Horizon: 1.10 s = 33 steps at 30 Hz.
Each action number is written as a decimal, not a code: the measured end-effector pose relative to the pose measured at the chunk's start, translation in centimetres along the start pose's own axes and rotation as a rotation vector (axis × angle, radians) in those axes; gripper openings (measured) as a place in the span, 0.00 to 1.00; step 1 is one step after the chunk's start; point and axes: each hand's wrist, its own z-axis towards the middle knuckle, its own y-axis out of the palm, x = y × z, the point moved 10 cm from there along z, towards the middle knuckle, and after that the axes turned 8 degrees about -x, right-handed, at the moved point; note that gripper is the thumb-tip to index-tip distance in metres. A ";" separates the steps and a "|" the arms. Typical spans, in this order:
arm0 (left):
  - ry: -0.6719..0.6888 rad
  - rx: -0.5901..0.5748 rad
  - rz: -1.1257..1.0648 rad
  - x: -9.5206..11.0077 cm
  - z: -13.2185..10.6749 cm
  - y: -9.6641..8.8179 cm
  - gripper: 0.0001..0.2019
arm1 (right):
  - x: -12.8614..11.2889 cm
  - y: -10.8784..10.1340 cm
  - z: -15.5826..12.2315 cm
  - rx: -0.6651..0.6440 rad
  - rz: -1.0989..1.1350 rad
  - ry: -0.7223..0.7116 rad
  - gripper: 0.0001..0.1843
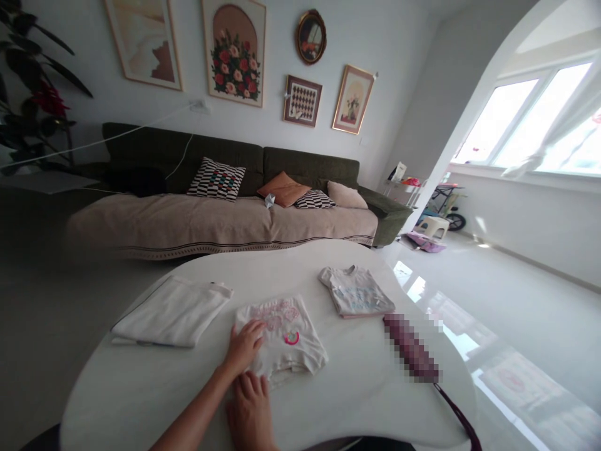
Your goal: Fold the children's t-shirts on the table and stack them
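A folded white t-shirt (282, 341) with a pink print lies in the middle of a round white table (361, 401). My left hand (244, 344) rests flat on the shirt's left edge, fingers stretched out, holding nothing. My right hand (251, 410) lies flat on the table at the shirt's near corner, fingers together and extended, touching the fabric's edge. A folded white cloth (171, 311) sits to the left of the shirt. A smaller folded t-shirt (355, 291) with a pale blue print lies to the right.
A blurred-out pinkish oblong object (410, 347) with a dark strap lies at the table's right edge. Behind the table stands a dark green sofa (300, 164) with cushions and a beige cover. Glossy white floor (511, 300) spreads to the right, under bright windows.
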 end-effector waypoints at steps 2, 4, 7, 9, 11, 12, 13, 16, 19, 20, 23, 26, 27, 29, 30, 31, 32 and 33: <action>0.008 0.005 0.032 -0.5 -1.3 0.3 0.19 | 1.3 0.2 -1.3 -0.033 -0.017 0.016 0.19; 0.020 0.014 0.064 -0.8 -2.9 0.1 0.18 | 3.0 -0.9 -3.0 -0.051 -0.044 0.018 0.12; 0.048 0.035 0.150 0.2 -5.5 0.1 0.18 | 6.0 -4.2 -5.1 -0.006 -0.110 0.023 0.08; 0.065 0.032 0.193 1.8 -7.1 0.9 0.17 | 8.0 -6.6 -5.7 0.059 -0.161 0.058 0.10; 0.069 -0.014 0.190 4.1 -8.6 2.6 0.17 | 9.5 -8.6 -5.4 0.097 -0.209 0.102 0.13; 0.071 -0.050 0.179 5.4 -9.1 3.6 0.17 | 10.1 -9.4 -4.9 0.101 -0.233 0.128 0.13; 0.080 -0.094 0.159 6.9 -9.5 4.5 0.18 | 10.6 -10.0 -4.1 0.092 -0.256 0.149 0.14; 0.142 -0.242 0.024 11.2 -9.6 5.8 0.15 | 11.8 -11.4 -1.3 -0.049 -0.308 0.177 0.14; 0.217 -0.340 -0.120 12.9 -7.9 4.4 0.12 | 12.7 -13.0 0.8 -0.216 -0.312 0.168 0.13; 0.223 -0.333 -0.140 12.4 -7.1 3.4 0.13 | 12.9 -13.7 1.0 -0.234 -0.311 0.174 0.14; 0.159 -0.225 -0.072 8.3 -4.7 1.0 0.18 | 13.2 -14.9 0.4 -0.195 -0.320 0.221 0.17; 0.019 -0.196 0.094 2.9 -4.0 1.7 0.23 | 13.7 -13.0 -1.3 -0.184 -0.329 0.284 0.23; -0.022 -0.198 0.142 1.6 -4.1 2.3 0.24 | 14.1 -11.8 -1.8 -0.209 -0.327 0.305 0.26; -0.068 -0.191 0.197 0.2 -4.7 3.4 0.25 | 15.1 -9.9 -2.6 -0.278 -0.312 0.318 0.31; -0.080 -0.183 0.215 0.0 -5.0 3.7 0.25 | 15.6 -9.4 -2.6 -0.309 -0.302 0.310 0.32; -0.092 -0.188 0.228 0.1 -5.2 4.0 0.26 | 16.0 -9.2 -2.5 -0.332 -0.295 0.295 0.31; -0.105 -0.204 0.235 0.3 -5.2 4.1 0.27 | 16.3 -9.3 -2.1 -0.347 -0.293 0.282 0.29; -0.121 -0.219 0.239 0.6 -5.1 4.0 0.27 | 16.5 -9.6 -1.7 -0.353 -0.295 0.281 0.28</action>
